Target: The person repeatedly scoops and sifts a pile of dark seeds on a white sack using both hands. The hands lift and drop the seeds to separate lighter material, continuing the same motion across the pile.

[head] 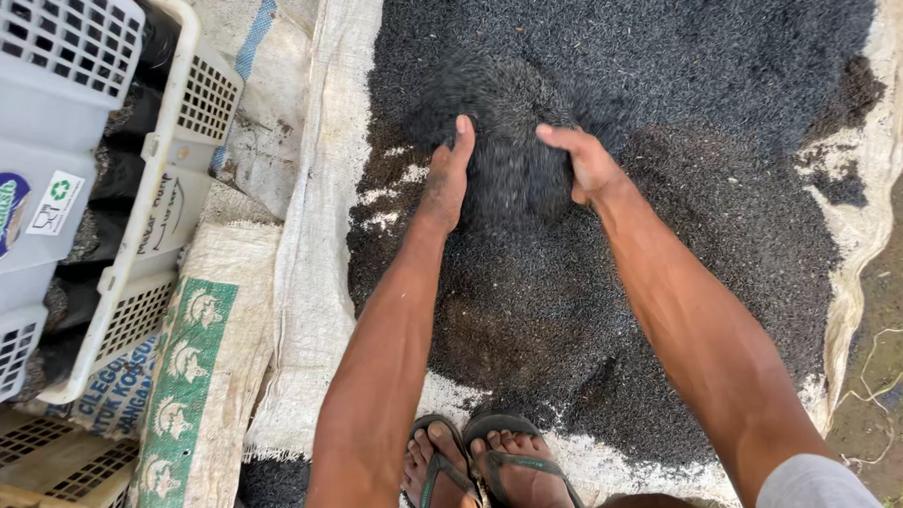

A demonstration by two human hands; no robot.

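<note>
- Black granular seed heap (614,38) lay on a white woven sack sheet (307,279).
- Left hand (447,179) and right hand (589,167), both opened wide, cupped a falling mound between them.

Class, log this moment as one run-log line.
left hand + right hand: scooping dark grain heap | on white sack sheet | crates left

Daylight falls on bare brown earth (888,299) at the right, while white woven plastic sacks (302,279) cover the ground and pale slotted plastic crates (182,143) stand stacked at the left.
</note>
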